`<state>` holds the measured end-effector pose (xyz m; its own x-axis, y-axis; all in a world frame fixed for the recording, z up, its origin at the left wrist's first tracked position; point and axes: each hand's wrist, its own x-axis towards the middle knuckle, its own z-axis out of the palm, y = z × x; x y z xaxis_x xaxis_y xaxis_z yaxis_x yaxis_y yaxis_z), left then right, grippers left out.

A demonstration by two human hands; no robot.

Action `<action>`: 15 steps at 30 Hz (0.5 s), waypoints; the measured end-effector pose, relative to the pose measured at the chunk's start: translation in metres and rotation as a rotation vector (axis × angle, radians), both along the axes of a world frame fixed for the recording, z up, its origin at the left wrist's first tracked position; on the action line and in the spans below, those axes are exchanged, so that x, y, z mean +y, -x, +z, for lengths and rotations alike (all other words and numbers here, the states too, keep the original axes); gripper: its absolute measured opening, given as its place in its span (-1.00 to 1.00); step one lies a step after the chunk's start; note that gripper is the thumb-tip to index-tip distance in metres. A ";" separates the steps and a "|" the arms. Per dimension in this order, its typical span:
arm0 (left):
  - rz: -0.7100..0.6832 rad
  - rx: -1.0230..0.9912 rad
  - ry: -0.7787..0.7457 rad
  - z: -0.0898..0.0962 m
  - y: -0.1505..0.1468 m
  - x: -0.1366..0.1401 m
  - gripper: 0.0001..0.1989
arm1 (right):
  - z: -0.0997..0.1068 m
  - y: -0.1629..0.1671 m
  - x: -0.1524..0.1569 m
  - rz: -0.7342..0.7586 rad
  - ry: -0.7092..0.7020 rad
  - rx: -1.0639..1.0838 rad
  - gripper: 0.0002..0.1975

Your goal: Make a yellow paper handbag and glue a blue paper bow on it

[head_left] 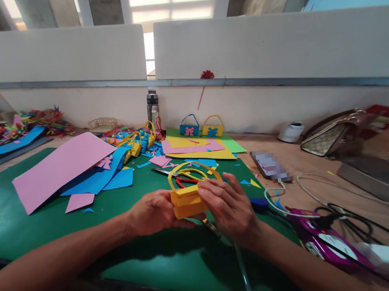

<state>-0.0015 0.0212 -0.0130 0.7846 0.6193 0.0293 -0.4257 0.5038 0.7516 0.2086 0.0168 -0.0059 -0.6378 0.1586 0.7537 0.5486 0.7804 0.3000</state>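
A small yellow handbag with an arched strip handle is held up over the green mat. My left hand grips its left end, thumb and fingers closed on it. My right hand presses its fingers on the right side and top of the bag, covering that end. Just behind the bag, scissors with red and yellow handles lie on the mat. Beneath my hands lies a box cutter or similar slim tool, partly hidden.
Pink sheet and blue sheets lie left. Finished-looking blue bag and yellow bag stand by the wall. A phone, purple power strip, cables and a brown purse are at right. A bottle stands behind.
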 end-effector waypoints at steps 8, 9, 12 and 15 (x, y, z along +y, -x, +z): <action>-0.045 0.026 0.049 -0.007 -0.003 0.004 -0.56 | 0.001 0.002 -0.002 0.118 0.032 0.017 -0.71; -0.042 0.049 0.036 -0.007 -0.004 0.004 -0.55 | 0.001 0.002 -0.003 0.129 0.035 0.010 -0.72; -0.021 0.108 -0.005 -0.005 -0.005 -0.001 -0.48 | -0.001 0.005 -0.003 0.153 0.013 -0.013 -0.75; 0.013 0.134 -0.036 -0.004 -0.007 -0.004 -0.47 | -0.001 0.009 -0.003 0.148 -0.006 -0.036 -0.76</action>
<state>0.0053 0.0169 -0.0167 0.7749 0.6299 -0.0525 -0.3271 0.4706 0.8195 0.1992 0.0142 -0.0069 -0.6804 0.0559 0.7307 0.4162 0.8501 0.3226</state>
